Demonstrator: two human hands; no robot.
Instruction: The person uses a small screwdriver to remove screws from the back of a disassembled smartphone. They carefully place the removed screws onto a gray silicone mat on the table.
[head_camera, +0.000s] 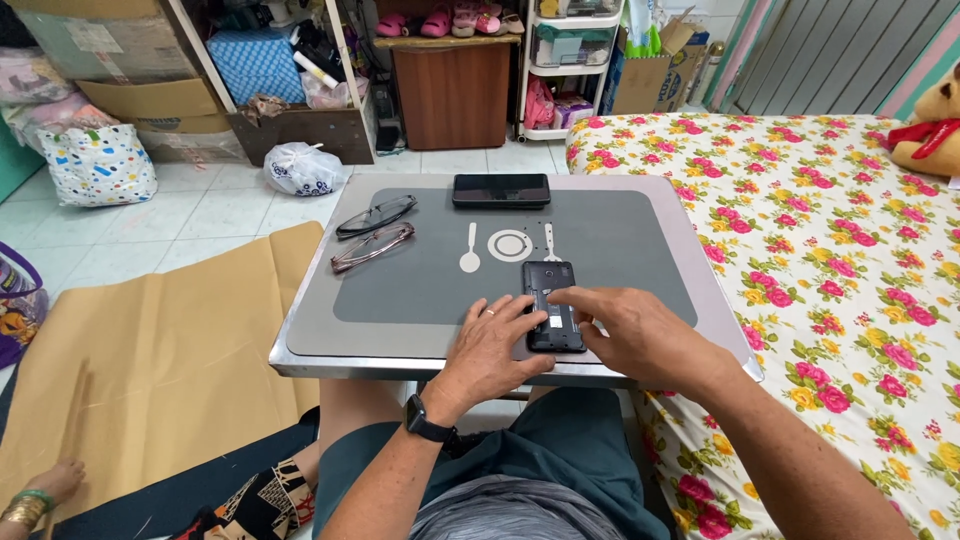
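Two phones, two pairs of glasses, two hands at one small table.

On the grey folding table (400, 330) lie two phones: one opened, back up (553, 305), under the left hand (490, 350) and right hand (635, 335), and one dark-screened phone (501, 190) at the far edge. Two pairs of glasses sit side by side, one dark-framed (375, 215) and one brown-framed (372, 246). One wristwatch (428, 420) is worn, and one teddy bear (930, 125) rests on the single flowered bed (850, 250).

white tiled floor (215, 215), wooden cabinet (455, 95), floral bed (830, 250), cluttered shelves (572, 60).
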